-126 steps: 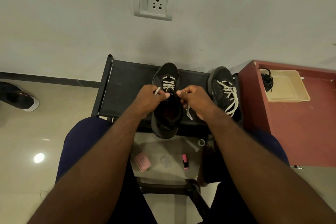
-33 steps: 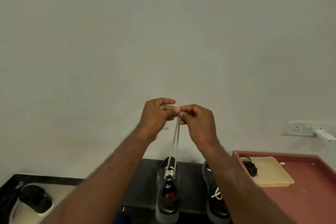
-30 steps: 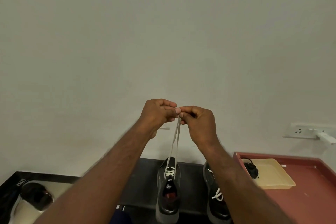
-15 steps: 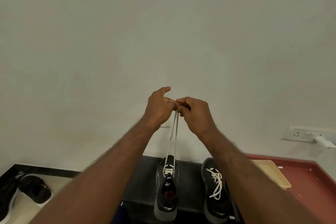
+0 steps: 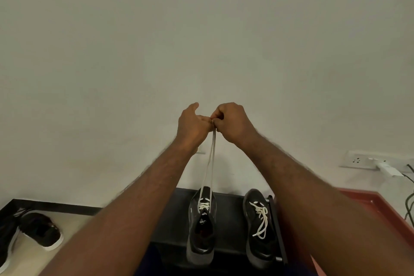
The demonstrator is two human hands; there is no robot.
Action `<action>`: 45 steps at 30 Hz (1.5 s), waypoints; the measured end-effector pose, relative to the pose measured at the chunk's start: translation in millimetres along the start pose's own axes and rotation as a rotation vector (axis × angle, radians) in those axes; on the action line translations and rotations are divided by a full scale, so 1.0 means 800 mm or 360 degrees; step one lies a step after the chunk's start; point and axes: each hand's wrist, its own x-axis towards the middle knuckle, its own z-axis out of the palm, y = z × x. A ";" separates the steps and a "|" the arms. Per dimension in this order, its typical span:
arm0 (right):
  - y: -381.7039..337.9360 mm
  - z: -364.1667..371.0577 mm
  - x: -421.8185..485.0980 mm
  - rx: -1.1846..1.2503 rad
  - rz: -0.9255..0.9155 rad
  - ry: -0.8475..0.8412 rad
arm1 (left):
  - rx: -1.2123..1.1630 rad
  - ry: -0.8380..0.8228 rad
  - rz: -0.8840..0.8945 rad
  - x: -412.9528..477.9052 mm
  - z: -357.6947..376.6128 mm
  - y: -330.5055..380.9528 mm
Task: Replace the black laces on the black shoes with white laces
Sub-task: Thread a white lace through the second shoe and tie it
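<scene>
I judge the laced shoe point(image 5: 252, 246) finished; the left hand point(image 5: 192, 126) and right hand point(image 5: 234, 123) pinch the 2 ends of the white lace point(image 5: 214, 135) above the second shoe point(image 5: 201, 237), only half threaded.

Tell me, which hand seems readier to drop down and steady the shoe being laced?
Likely the left hand: both pinch the white lace ends above the shoe, but the left has one finger lifted, while the right hand is curled tight round them.
</scene>
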 end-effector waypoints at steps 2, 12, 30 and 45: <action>-0.002 -0.008 0.009 0.0039 0.0022 -0.0033 | 0.0073 0.0008 0.0031 0.004 -0.002 -0.004; -0.012 -0.045 0.050 -0.0279 -0.0062 -0.0262 | 0.0130 -0.0090 0.0211 0.020 0.006 0.003; 0.059 -0.010 0.006 0.0333 0.0177 -0.0005 | -0.0157 0.0054 0.0162 0.031 0.010 0.007; 0.078 0.042 -0.028 0.0404 0.0460 -0.0163 | 0.0160 0.0025 -0.0058 0.017 -0.007 -0.052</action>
